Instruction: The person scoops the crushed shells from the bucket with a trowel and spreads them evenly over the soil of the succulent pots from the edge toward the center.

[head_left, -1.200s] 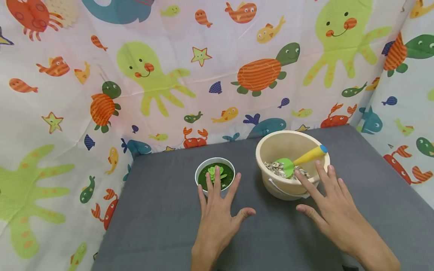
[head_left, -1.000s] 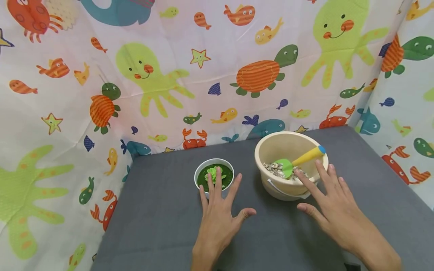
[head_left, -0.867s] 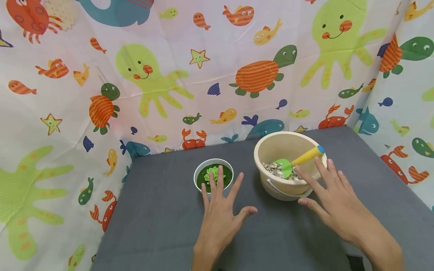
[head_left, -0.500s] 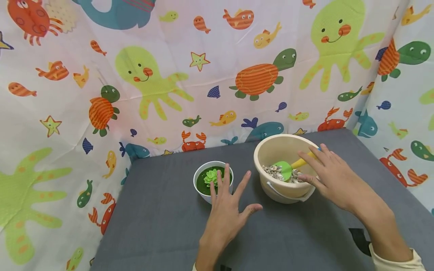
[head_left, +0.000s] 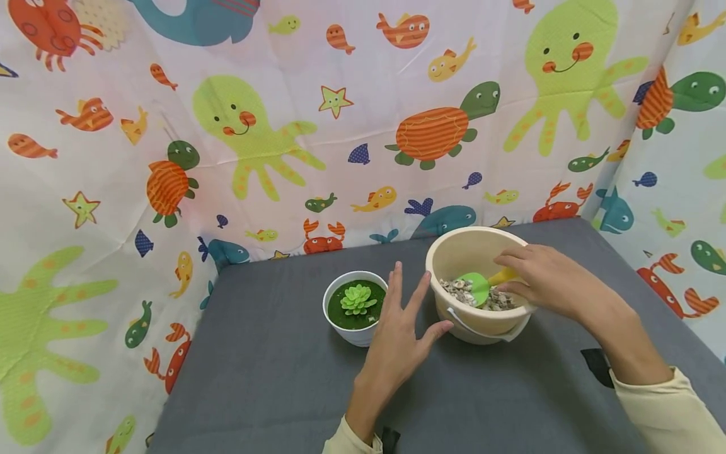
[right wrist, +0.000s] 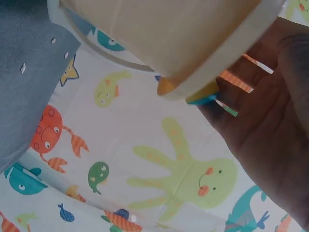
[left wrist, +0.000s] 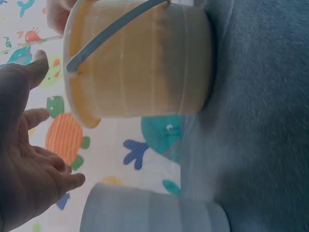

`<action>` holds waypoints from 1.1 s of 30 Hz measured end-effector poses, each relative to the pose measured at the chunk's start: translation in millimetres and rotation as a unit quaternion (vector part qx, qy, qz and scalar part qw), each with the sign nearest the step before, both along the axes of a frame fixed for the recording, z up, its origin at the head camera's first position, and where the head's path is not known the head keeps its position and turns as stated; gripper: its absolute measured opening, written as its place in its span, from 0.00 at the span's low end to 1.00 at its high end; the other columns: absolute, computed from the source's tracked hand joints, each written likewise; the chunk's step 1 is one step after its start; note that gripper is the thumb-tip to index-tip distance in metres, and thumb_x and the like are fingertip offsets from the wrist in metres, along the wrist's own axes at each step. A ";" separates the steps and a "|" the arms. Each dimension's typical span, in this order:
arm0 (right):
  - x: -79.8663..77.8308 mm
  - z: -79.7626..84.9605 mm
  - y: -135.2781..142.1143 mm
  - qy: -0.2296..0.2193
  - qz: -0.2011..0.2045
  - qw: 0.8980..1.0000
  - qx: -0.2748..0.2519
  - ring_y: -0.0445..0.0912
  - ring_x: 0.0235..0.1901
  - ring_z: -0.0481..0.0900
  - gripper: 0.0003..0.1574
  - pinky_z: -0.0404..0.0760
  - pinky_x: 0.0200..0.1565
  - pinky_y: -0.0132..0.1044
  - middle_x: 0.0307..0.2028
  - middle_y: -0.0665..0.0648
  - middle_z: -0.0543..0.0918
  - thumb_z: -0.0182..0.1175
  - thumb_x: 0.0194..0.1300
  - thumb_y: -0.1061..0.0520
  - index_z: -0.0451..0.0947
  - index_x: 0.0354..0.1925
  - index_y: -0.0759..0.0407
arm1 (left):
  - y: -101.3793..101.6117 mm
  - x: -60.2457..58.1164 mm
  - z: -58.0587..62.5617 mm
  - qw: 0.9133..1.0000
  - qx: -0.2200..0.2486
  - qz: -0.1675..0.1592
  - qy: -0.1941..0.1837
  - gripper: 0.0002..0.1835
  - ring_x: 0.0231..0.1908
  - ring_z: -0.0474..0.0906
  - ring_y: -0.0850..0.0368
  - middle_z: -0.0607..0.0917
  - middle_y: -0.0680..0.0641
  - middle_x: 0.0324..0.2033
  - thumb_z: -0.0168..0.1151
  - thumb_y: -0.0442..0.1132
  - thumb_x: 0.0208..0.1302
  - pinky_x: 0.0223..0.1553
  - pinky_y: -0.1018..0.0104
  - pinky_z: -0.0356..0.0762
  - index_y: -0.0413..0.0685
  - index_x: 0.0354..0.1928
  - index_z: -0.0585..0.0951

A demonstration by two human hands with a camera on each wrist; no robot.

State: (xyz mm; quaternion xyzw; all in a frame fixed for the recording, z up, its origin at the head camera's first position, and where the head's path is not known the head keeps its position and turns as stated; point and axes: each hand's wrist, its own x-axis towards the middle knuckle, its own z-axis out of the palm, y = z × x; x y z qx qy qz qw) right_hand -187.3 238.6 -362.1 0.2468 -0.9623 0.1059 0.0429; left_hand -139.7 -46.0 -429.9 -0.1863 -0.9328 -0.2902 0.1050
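Observation:
A cream bucket [head_left: 454, 252] stands on the grey cloth, holding a layer of small shell-like pieces [head_left: 456, 289]. In it leans a toy shovel [head_left: 476, 287] with a green blade and yellow handle. My right hand [head_left: 547, 277] reaches over the rim, thumb and fingers bent round the handle; the handle's blue end [right wrist: 203, 99] shows by the fingers in the right wrist view. My left hand [head_left: 399, 334] is held with fingers spread, holding nothing, between bucket and white pot [head_left: 353, 336]. A green succulent [head_left: 357, 299] sits in the pot, its right edge overlapped by that hand.
A white curtain [head_left: 295, 57] printed with sea animals hangs behind and along both sides of the grey-covered table [head_left: 266, 366]. The bucket's white handle [head_left: 482, 331] hangs down its front. A dark patch [head_left: 597, 367] shows by the right wrist.
My right hand has moved forward and down over the bucket, its fingers bending round the shovel's handle. My left hand has shifted right from in front of the pot, uncovering the succulent.

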 end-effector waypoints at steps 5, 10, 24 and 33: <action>-12.0 -5.0 -5.5 -0.022 0.002 1.000 0.001 0.61 0.54 0.85 0.27 0.78 0.59 0.66 0.53 0.62 0.89 0.76 0.61 0.53 0.86 0.57 0.60 | 15.0 -12.0 1.1 0.999 0.032 -0.019 -0.018 0.50 0.83 0.51 0.42 0.35 0.51 0.86 0.62 0.68 0.68 0.69 0.42 0.76 0.66 0.84 0.50; -22.9 -12.5 -9.2 0.005 0.007 0.999 0.035 0.55 0.43 0.87 0.24 0.80 0.50 0.61 0.46 0.60 0.91 0.80 0.55 0.56 0.89 0.51 0.58 | 32.3 -19.5 0.6 0.998 0.042 -0.034 -0.018 0.54 0.80 0.60 0.43 0.33 0.52 0.85 0.63 0.68 0.67 0.66 0.49 0.81 0.59 0.85 0.49; -23.7 -23.1 -15.5 0.085 -0.041 0.993 0.064 0.46 0.27 0.83 0.09 0.75 0.42 0.53 0.25 0.52 0.90 0.81 0.50 0.61 0.91 0.30 0.52 | 50.3 -26.7 -2.9 0.999 0.017 -0.036 -0.027 0.58 0.85 0.40 0.46 0.35 0.49 0.86 0.65 0.73 0.61 0.72 0.44 0.73 0.53 0.84 0.54; -13.3 -11.7 -9.0 0.112 -0.071 0.990 0.053 0.50 0.29 0.83 0.13 0.73 0.48 0.59 0.28 0.56 0.91 0.78 0.49 0.65 0.93 0.36 0.55 | 51.4 -28.8 -8.5 0.999 0.026 -0.035 -0.014 0.57 0.85 0.41 0.46 0.39 0.47 0.86 0.65 0.73 0.61 0.70 0.44 0.75 0.55 0.84 0.54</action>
